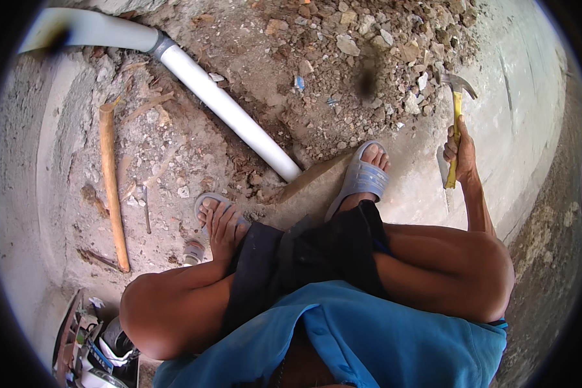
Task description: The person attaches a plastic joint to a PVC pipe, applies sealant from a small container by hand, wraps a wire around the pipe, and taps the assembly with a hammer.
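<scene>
My right hand (460,152) is wrapped round the yellow handle of a claw hammer (458,103), out to the right over the pale concrete. The hammer's metal head points away from me, its claw curving to the right. My left hand (222,231) hangs down by my left foot, fingers stretched out over the grey slide sandal (204,202) and holding nothing visible. Between my feet and the far left runs a white plastic pipe (229,116), joined by a grey coupling (161,46) to a bent length; its near end meets the ground beside a concrete edge (317,174).
A long wooden handle (112,187) lies on the left, with a thin metal rod (147,210) beside it. Broken stones and loose soil (381,58) are heaped ahead. At lower left stands a container (68,330) of mixed items. A concrete wall (26,168) curves along the left.
</scene>
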`<state>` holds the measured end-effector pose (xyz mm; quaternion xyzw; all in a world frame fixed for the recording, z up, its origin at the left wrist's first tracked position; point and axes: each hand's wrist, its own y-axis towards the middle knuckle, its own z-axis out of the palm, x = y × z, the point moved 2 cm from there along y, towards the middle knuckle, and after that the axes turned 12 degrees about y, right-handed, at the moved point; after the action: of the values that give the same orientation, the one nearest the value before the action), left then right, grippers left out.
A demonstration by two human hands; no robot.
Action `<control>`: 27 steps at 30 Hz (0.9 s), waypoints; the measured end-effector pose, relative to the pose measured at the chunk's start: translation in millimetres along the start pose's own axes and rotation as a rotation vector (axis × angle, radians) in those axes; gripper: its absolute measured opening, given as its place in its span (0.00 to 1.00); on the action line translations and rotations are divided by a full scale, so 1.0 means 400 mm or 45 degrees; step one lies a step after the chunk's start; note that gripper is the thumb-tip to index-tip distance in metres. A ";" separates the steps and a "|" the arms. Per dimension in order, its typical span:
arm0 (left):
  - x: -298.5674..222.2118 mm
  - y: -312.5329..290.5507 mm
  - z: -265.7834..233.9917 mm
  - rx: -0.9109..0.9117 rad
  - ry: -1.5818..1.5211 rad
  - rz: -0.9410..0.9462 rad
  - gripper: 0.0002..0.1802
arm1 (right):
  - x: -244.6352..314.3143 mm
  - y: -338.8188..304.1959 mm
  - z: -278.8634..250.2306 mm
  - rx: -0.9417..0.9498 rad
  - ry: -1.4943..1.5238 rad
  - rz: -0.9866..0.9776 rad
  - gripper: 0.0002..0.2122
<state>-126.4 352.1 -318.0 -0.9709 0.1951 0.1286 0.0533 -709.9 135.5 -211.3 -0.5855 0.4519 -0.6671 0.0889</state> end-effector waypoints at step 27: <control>-0.031 0.008 -0.118 -0.118 -0.229 -0.610 0.16 | -0.235 -0.418 0.719 1.778 -1.613 -0.521 0.13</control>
<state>-127.9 346.4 -269.4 -0.9754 -0.0520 0.2068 0.0549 -365.5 149.3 -185.9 -0.7196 -0.2894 -0.3482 0.5265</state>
